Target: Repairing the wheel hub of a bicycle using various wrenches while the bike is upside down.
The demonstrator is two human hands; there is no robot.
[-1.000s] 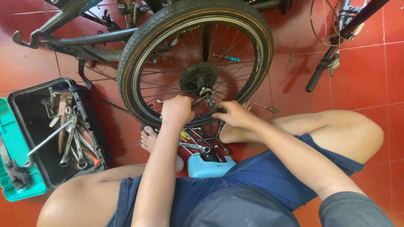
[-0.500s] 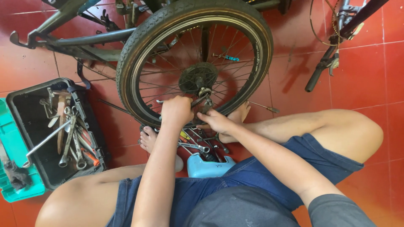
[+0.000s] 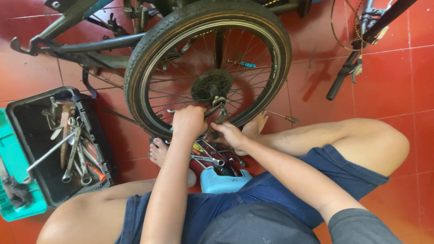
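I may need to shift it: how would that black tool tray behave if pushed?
The black tool tray probably feels heavy, being heaped with metal wrenches. Its flat base should slide on the smooth red tiles, not tip. The loose tools would likely rattle.

Both forearms extend forward from the bottom of the view, converging close together. The left hand (image 3: 189, 122) is curled into a closed fist, knuckles up. The right hand (image 3: 229, 135) lies just beside it, slightly lower, fingers bent and pointing toward the left.
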